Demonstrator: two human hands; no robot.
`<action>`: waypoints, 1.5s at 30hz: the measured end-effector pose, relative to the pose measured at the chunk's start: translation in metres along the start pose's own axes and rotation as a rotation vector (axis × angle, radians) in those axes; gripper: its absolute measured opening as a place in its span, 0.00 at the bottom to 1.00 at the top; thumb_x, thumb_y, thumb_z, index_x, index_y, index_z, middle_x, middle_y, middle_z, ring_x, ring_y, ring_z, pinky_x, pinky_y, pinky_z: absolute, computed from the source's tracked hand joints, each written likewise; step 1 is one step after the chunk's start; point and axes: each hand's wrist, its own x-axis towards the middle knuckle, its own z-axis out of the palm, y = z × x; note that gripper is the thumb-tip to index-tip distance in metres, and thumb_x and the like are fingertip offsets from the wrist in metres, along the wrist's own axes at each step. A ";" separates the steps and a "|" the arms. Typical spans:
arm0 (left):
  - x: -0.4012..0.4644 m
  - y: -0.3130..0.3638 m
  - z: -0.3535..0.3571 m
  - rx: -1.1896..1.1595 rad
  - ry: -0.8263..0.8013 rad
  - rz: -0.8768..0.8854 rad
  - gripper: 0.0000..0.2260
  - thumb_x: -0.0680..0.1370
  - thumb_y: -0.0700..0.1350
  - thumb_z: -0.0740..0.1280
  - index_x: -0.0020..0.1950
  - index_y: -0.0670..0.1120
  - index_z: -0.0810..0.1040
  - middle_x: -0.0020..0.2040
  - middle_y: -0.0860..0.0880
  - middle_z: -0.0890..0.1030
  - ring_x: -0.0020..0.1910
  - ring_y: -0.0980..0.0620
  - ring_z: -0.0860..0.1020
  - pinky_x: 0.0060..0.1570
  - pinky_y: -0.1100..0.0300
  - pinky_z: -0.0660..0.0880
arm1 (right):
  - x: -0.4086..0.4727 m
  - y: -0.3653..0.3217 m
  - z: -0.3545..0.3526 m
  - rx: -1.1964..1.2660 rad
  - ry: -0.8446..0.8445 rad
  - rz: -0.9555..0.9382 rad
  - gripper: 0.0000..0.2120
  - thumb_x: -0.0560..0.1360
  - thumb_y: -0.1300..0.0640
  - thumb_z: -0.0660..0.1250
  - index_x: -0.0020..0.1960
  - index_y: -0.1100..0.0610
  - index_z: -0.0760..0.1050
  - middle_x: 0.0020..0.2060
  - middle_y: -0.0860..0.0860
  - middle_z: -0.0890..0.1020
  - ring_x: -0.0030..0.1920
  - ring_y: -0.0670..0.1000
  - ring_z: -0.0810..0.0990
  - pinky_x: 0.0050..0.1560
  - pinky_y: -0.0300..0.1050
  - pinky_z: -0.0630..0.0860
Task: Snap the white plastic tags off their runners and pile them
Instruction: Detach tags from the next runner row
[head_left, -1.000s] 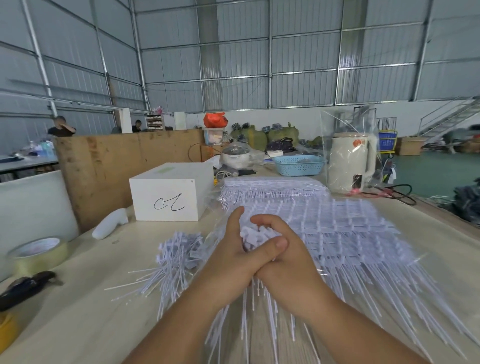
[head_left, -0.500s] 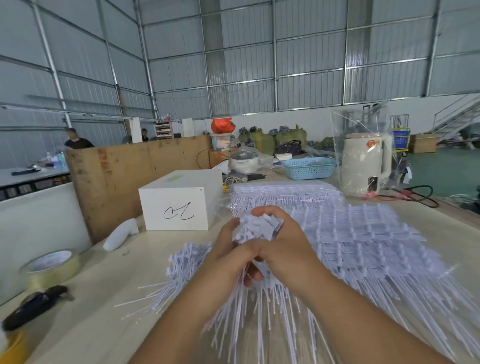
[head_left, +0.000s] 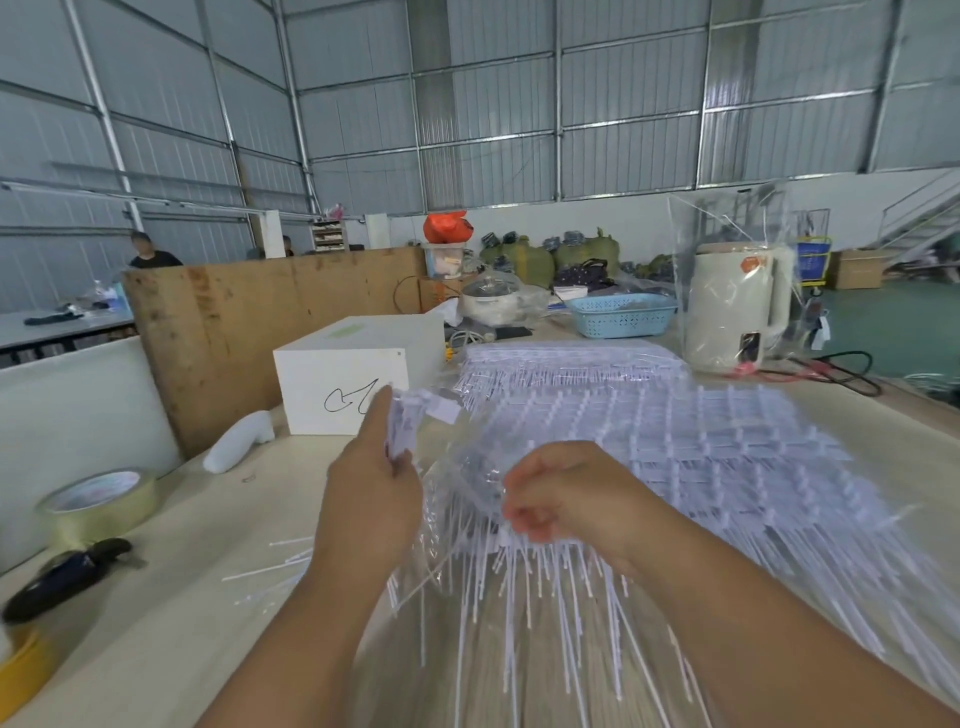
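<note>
while left hand (head_left: 371, 499) grips tags (head_left: 402, 434), upright

My left hand (head_left: 371, 499) has bare pale tabletop (head_left: 171, 613) to its left; farther out lie a roll of clear packing tape (head_left: 98, 506) and a black-handled tool (head_left: 65, 574). Ahead, a white cardboard box (head_left: 358, 379) blocks the way. To the right, the spread of white plastic runners (head_left: 701, 467) covers the surface up to the cream electric kettle (head_left: 737, 306).

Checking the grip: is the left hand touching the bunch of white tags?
Touching. Head view shows the left hand gripping the white tags, fingers wrapped around them.
</note>
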 end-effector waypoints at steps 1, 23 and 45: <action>0.000 -0.001 -0.001 0.036 0.005 0.013 0.30 0.79 0.37 0.60 0.77 0.57 0.58 0.43 0.49 0.75 0.35 0.51 0.75 0.32 0.58 0.67 | -0.001 0.001 -0.001 -0.063 -0.052 0.023 0.04 0.71 0.69 0.69 0.42 0.63 0.81 0.34 0.60 0.82 0.33 0.53 0.80 0.45 0.50 0.81; -0.008 -0.002 0.010 0.175 -0.022 0.289 0.13 0.76 0.53 0.64 0.54 0.48 0.82 0.54 0.50 0.78 0.54 0.47 0.76 0.56 0.52 0.72 | 0.003 0.034 0.021 -1.213 0.053 -0.298 0.11 0.79 0.55 0.60 0.59 0.53 0.76 0.58 0.50 0.68 0.60 0.54 0.63 0.63 0.50 0.63; -0.007 -0.005 0.045 -0.392 -0.669 -0.189 0.19 0.85 0.42 0.42 0.72 0.42 0.64 0.69 0.42 0.70 0.73 0.46 0.64 0.74 0.51 0.57 | -0.015 -0.017 -0.001 -0.551 0.129 -0.310 0.09 0.77 0.59 0.61 0.41 0.53 0.77 0.33 0.45 0.77 0.28 0.43 0.73 0.28 0.38 0.67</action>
